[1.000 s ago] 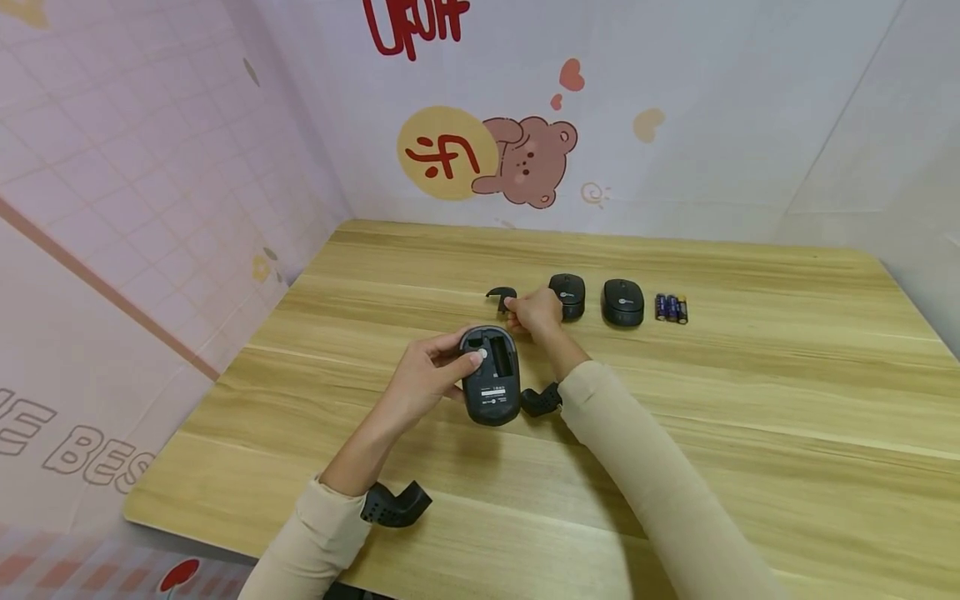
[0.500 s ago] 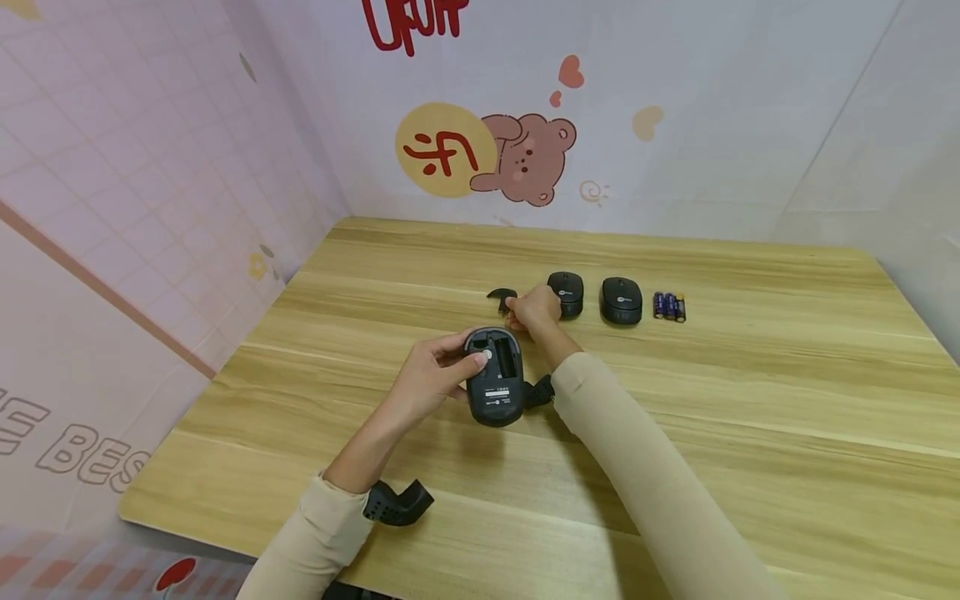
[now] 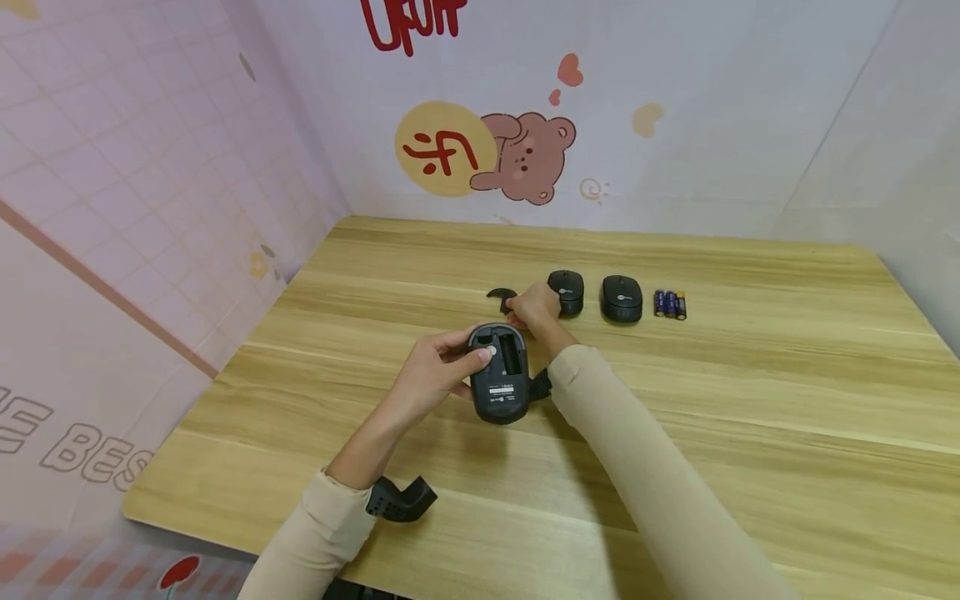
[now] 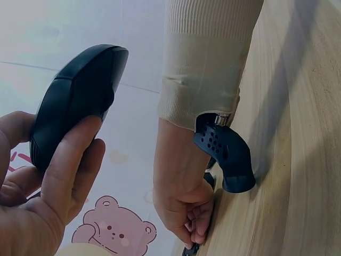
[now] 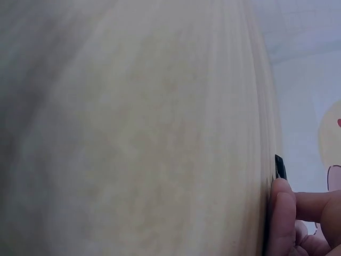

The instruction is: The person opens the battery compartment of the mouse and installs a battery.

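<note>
My left hand (image 3: 426,373) grips a black computer mouse (image 3: 500,402) above the table. Its underside faces up in the head view, with the battery slot uncovered and the thumb lying on the base. In the left wrist view, the fingers curl round the mouse (image 4: 74,98) from its sides. Farther off, my right hand (image 3: 536,305) is at a small black battery cover (image 3: 501,295) on the tabletop, with thumb and fingertips pinching its near end. The right wrist view shows only a sliver of the cover (image 5: 280,165) past the fingertips.
Two more black mice stand upright at the back, one mouse (image 3: 567,286) partly behind my right hand and another mouse (image 3: 621,298) to its right. Three batteries (image 3: 670,305) lie side by side farther right. The wooden table (image 3: 750,400) meets a printed wall behind.
The held mouse and my left hand have shifted slightly to the right. My right hand stays at the cover, which has hardly moved.
</note>
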`<control>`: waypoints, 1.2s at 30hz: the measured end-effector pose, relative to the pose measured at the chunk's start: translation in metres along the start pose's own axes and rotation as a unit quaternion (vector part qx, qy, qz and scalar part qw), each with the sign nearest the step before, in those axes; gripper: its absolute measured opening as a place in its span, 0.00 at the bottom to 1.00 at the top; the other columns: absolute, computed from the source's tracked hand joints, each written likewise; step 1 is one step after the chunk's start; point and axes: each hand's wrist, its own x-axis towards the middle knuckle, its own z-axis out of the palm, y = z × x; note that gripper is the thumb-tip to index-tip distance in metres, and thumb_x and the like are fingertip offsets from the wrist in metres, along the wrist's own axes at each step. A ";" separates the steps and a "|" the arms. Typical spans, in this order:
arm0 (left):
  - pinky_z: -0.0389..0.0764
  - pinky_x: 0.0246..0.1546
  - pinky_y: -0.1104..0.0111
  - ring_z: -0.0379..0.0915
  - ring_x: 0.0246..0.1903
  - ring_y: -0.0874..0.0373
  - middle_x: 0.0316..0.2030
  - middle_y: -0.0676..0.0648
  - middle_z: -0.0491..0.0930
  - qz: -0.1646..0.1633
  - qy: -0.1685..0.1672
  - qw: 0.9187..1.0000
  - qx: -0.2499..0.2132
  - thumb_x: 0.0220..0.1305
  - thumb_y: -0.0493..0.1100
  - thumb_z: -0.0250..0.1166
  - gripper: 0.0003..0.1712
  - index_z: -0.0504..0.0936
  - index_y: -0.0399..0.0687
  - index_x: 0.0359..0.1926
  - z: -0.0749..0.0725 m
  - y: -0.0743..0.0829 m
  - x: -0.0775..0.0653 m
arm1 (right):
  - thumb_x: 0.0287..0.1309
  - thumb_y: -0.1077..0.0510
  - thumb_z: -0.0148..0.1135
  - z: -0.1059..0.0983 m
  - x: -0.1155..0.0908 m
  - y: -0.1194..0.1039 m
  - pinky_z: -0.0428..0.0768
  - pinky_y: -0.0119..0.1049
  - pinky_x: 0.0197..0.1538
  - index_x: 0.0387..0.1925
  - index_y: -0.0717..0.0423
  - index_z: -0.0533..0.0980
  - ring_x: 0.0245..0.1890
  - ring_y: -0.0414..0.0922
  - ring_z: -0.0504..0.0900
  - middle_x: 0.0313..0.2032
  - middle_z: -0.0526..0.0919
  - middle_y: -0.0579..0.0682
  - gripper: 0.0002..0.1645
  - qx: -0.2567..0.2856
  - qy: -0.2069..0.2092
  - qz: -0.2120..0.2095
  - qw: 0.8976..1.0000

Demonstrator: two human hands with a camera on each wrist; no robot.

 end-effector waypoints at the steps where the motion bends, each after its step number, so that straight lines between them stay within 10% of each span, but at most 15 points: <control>1: 0.83 0.23 0.67 0.79 0.31 0.58 0.46 0.35 0.80 0.000 0.000 1.000 -0.001 0.64 0.35 0.61 0.26 0.70 0.38 0.63 0.000 0.000 0.000 | 0.57 0.55 0.64 0.000 0.000 0.000 0.70 0.23 0.10 0.19 0.60 0.84 0.03 0.33 0.71 0.08 0.76 0.44 0.17 -0.009 0.002 -0.004 1.000; 21: 0.84 0.26 0.62 0.80 0.33 0.57 0.46 0.35 0.80 -0.003 -0.010 1.000 -0.005 0.64 0.36 0.61 0.27 0.69 0.37 0.64 0.003 -0.001 0.003 | 0.57 0.54 0.63 -0.005 -0.005 -0.001 0.74 0.24 0.15 0.16 0.58 0.83 0.05 0.34 0.72 0.09 0.76 0.44 0.18 -0.029 0.006 -0.030 0.999; 36: 0.84 0.25 0.64 0.80 0.32 0.56 0.47 0.36 0.79 -0.010 -0.019 1.000 -0.001 0.63 0.36 0.61 0.26 0.71 0.41 0.63 0.013 -0.004 0.017 | 0.57 0.48 0.63 -0.084 -0.011 0.002 0.68 0.31 0.19 0.16 0.61 0.79 0.15 0.44 0.74 0.09 0.72 0.47 0.23 -0.121 -0.028 -0.119 0.985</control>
